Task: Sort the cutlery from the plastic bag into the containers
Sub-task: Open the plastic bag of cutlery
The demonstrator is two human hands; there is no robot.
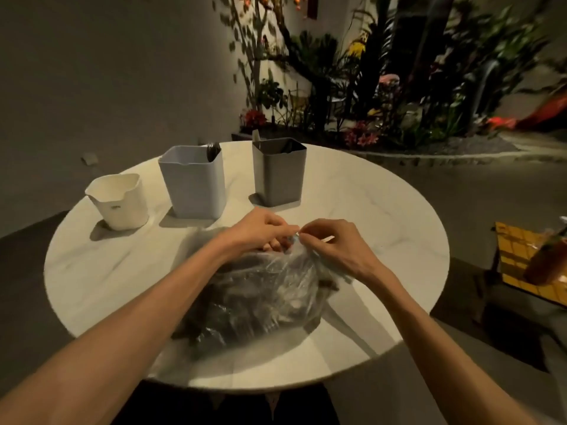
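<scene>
Left hand (260, 231) and right hand (334, 243) pinch the gathered neck of the plastic bag (260, 296) lying on the table (383, 210) — thin, slippery film, likely heavy with cutlery. Hold at the neck — containers (193, 182) stand beyond.

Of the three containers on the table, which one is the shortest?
The white container at the left end of the row. It stands lower than the light grey container in the middle and the dark grey container on the right.
</scene>
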